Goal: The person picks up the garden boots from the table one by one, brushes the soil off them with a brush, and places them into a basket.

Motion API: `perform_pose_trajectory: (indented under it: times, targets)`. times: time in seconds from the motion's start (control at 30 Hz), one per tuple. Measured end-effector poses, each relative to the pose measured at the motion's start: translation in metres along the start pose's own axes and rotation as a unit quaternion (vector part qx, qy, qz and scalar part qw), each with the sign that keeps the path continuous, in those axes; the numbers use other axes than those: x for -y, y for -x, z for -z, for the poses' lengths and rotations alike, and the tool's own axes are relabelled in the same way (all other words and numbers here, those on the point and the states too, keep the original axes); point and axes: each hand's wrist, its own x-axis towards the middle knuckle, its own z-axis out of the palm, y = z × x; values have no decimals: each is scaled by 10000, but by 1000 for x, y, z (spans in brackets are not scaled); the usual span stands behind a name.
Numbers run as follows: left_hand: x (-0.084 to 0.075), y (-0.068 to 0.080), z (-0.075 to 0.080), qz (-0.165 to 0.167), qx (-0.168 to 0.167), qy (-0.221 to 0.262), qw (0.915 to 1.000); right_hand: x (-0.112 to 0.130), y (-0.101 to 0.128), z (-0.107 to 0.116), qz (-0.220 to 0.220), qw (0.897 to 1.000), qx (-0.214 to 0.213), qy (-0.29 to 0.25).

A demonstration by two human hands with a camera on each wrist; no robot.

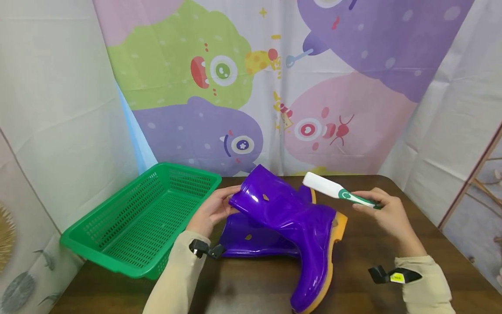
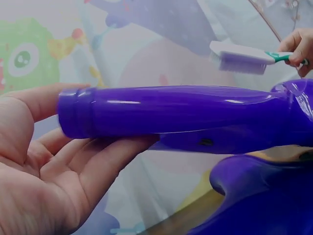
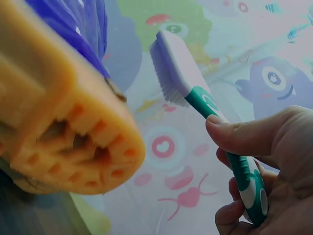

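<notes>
My left hand (image 1: 215,208) grips the top of a purple rain boot (image 1: 274,205) with a yellow-orange sole, its shaft tilted up to the left and its toe pointing down toward me. In the left wrist view the thumb side lies over the shaft's rim and the other fingers (image 2: 117,159) curl underneath. A second purple boot (image 1: 255,237) lies on its side behind and below the first. My right hand (image 1: 386,213) holds a white and green scrub brush (image 1: 337,189) by its handle, apart from the boot. Bristles (image 3: 164,73) face the boot in the right wrist view.
A green plastic basket (image 1: 145,268) with slotted walls stands at the left of the dark wooden table (image 1: 376,248). Behind the table hangs a curtain (image 1: 274,87) printed with cartoon monsters. White cloth panels (image 1: 51,109) flank both sides.
</notes>
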Motion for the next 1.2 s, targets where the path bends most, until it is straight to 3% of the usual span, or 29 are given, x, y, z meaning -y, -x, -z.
perform_pose_trajectory:
  times: [0.33,0.67,0.93,1.2]
  targets:
    - [-6,25,4,-408,643,-1029,9918,12,2,-4,458,9988,87,-145]
    - [-3,49,2,-540,242,-1666,9842,24,7,-9,375,9983,349,-277]
    - [1,61,1,-815,492,-1596,9826,32,8,-17,706,9952,564,-365]
    - [2,57,2,-639,322,-1511,9859,40,10,-28,710,9923,712,-726]
